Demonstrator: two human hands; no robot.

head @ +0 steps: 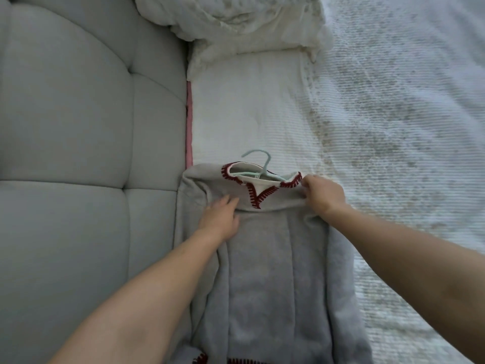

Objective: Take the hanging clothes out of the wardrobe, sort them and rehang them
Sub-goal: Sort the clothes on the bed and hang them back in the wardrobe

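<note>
A gray sweater [273, 271] with dark red stitching at the neck lies flat on the bed [393, 127], close to the bed's left edge, beside the gray padded headboard [78, 127]. A light green hanger [259, 166] sits inside the neck, and its hook pokes out onto the white bedcover. The left hand [220, 216] lies flat on the sweater's left shoulder with its fingers straight, so its grip is released. The right hand [325, 195] pinches the sweater's right shoulder by the neck. A crumpled white blanket [236, 19] is bunched up at the far edge of the bed.
</note>
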